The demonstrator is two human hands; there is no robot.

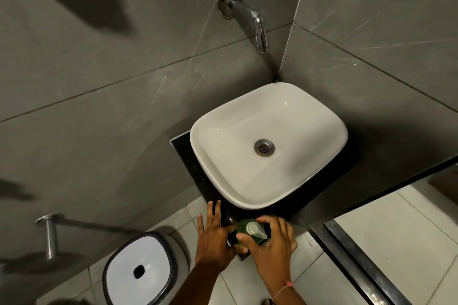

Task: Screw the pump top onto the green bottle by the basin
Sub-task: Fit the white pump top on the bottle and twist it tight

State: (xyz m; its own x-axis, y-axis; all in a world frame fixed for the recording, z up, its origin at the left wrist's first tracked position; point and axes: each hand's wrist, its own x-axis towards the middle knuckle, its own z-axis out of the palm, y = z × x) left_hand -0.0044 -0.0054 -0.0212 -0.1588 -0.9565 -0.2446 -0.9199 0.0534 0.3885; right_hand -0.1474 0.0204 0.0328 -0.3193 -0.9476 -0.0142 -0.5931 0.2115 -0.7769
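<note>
The green bottle (pixel 244 229) stands on the black counter (pixel 190 156) at its front corner, just in front of the white basin (pixel 269 142). A pale pump top (pixel 256 229) sits on the bottle, spout pointing right. My right hand (pixel 270 247) wraps around the bottle and pump from the right, thumb and fingers curled on them. My left hand (pixel 213 233) lies to the left of the bottle with fingers stretched over the counter edge and its thumb beside the bottle; whether it touches the bottle I cannot tell.
A chrome tap (pixel 250 16) juts from the grey tiled wall above the basin. A white-lidded bin (pixel 141 268) stands on the floor at lower left, beside a chrome wall peg (pixel 49 235). A metal door threshold (pixel 357 262) runs at lower right.
</note>
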